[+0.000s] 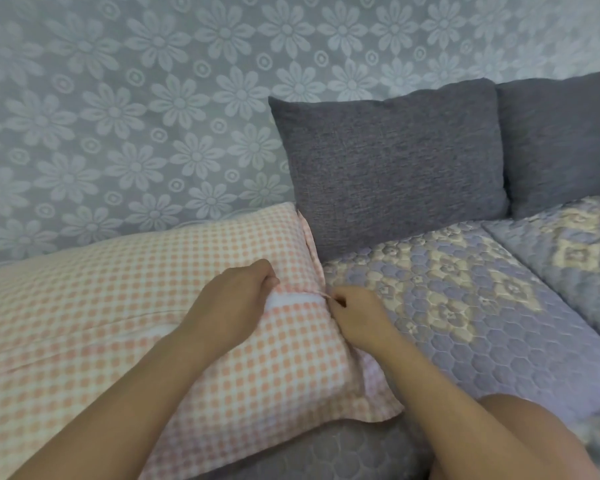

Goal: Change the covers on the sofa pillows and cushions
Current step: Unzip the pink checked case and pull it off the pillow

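The pillow in its pink checked cover (pixel 118 306) is lying on the sofa seat, its long side running left to right and its right end sitting just in front of a grey cushion (pixel 392 164). A slit in the cover near that end is gaping, showing a strip of white inner pillow (pixel 291 301). The left hand (pixel 232 299) is resting on the cover with its fingers curled, gripping the fabric at the slit's upper edge. The right hand (pixel 357 317) is pinching a thin tab or tie at the slit's right end; what exactly it is I cannot tell. A second grey cushion (pixel 561 140) is leaning beside the first. The quilted lilac seat cover (pixel 465 306) is stretching away right, and flowered lace fabric (pixel 118 116) is hanging behind.
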A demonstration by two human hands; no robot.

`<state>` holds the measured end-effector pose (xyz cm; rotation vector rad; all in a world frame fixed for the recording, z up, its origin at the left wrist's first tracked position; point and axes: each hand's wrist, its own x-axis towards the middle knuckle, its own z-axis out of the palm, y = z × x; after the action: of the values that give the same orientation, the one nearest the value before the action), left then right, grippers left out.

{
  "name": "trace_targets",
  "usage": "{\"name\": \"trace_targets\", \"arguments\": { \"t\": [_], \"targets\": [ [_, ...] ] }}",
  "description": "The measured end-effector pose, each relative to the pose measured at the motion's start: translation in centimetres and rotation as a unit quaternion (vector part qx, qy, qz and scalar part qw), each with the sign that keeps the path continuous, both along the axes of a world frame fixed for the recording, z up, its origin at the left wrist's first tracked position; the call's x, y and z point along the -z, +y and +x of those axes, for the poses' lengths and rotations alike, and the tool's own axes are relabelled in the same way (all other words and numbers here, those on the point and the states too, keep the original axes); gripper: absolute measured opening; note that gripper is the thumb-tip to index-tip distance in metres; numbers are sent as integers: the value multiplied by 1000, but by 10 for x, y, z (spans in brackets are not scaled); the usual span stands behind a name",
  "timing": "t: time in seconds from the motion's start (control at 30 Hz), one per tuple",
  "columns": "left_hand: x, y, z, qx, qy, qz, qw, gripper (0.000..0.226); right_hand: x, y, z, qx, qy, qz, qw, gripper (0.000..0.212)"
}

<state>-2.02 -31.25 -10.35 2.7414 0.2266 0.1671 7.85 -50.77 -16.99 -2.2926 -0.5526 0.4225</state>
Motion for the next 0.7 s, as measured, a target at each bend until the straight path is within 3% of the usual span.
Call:
{"name": "trace_targets", "arguments": {
  "t": [0.07,0.17,0.23,0.27,0.37,0.47,0.53,0.63,0.7],
  "targets": [
    [1,3,-1,-18,-5,8,1000,24,-9,-7,1,66,115,89,987,34],
    [1,-4,1,-26,15,69,997,18,-15,-15,2,136,285,178,932,18],
    [0,-20,4,13,-57,133,989,3,-14,-15,-1,156,379,195,891,21],
    [-1,-31,6,54,-99,146,983,7,-13,-13,-3,153,412,195,877,25],
    [6,-64,15,176,-130,186,958,22,-9,-4,-7,161,395,188,885,18],
    [21,-70,21,140,-7,242,960,45,-8,-2,-5,194,332,251,888,9],
    [18,-60,10,99,1,251,963,54,-14,-3,-5,180,293,285,895,19],
    [-11,-49,-27,77,-58,177,979,46,-37,-5,-20,69,264,326,905,18],
    [-32,-40,-56,52,-117,90,988,36,-52,-4,-35,-21,307,382,872,20]
  ]
}}
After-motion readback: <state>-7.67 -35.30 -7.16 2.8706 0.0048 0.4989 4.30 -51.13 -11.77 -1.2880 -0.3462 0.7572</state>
